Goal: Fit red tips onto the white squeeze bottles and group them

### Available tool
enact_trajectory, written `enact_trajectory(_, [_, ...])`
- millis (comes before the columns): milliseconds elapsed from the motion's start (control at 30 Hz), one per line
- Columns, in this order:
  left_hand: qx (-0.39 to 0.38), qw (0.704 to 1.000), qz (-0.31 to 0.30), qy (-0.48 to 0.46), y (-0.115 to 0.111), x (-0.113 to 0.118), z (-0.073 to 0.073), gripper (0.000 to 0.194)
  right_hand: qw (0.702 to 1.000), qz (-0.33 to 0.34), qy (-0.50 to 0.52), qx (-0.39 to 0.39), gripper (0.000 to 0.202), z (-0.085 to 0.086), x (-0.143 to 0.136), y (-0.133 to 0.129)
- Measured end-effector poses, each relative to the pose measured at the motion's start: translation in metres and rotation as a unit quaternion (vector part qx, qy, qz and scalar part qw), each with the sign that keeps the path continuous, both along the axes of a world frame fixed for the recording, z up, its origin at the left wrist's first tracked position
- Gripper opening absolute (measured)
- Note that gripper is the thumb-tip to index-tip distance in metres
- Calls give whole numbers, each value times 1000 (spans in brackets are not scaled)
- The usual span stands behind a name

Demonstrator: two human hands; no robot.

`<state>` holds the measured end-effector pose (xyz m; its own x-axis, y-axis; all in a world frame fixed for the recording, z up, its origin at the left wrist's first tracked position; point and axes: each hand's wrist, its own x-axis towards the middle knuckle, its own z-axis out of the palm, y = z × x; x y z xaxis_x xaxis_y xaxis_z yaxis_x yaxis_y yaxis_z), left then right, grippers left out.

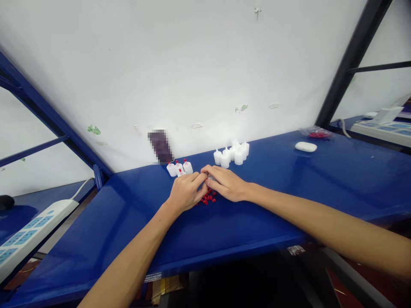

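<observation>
My left hand (186, 191) and my right hand (226, 182) meet at the fingertips above a loose pile of small red caps (209, 197). Between the thumb and forefinger of my right hand shows a sliver of a small white bottle (211, 176), mostly hidden by the fingers. My left hand's fingers are pinched against it; what they grip is hidden. Just beyond my left hand stand several white bottles with red tips (187, 167). Farther back, beyond my right hand, is a group of white bottles with bare white nozzles (238, 155).
A pixelated dark upright object (161, 146) leans on the white wall (205, 64) behind the blue table (128, 222). At right lie a white oval case (305, 147) and a clear bag with red pieces (317, 133). A power strip (35, 231) is at left.
</observation>
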<state>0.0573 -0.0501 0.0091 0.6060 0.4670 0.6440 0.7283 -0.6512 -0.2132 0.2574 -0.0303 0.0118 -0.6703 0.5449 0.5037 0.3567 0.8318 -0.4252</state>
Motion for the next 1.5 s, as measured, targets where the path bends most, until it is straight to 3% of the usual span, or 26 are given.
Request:
enact_trajectory(167, [-81, 986, 47, -139, 12, -25, 6, 23, 1000, 20, 9, -18, 30, -5, 2, 6])
enact_trajectory(367, [-84, 953, 164, -241, 30, -58, 8, 23, 999, -10, 37, -9, 38, -8, 1, 14])
enact_trajectory(600, [-91, 957, 198, -194, 36, -64, 6, 15, 977, -125, 165, 43, 37, 7, 26, 48])
enact_trajectory(733, [-103, 952, 225, -178, 36, -62, 6, 17, 965, -166, 197, 49, 34, 8, 40, 63])
enact_trajectory(900, [-118, 950, 231, -176, 36, -61, 7, 18, 968, -148, 201, 20, 39, 0, 41, 71])
enact_trajectory(1133, [-127, 950, 224, -179, 36, -59, 5, 18, 975, -135, 170, 44, 33, -4, 35, 77])
enact_trajectory(1300, [-134, 951, 223, -169, 36, -59, 5, 16, 985, -113, 123, 52, 40, -6, 33, 76])
enact_trajectory(1500, [-156, 949, 222, -160, 37, -60, 5, 15, 986, -113, 101, 64, 28, -8, 32, 72])
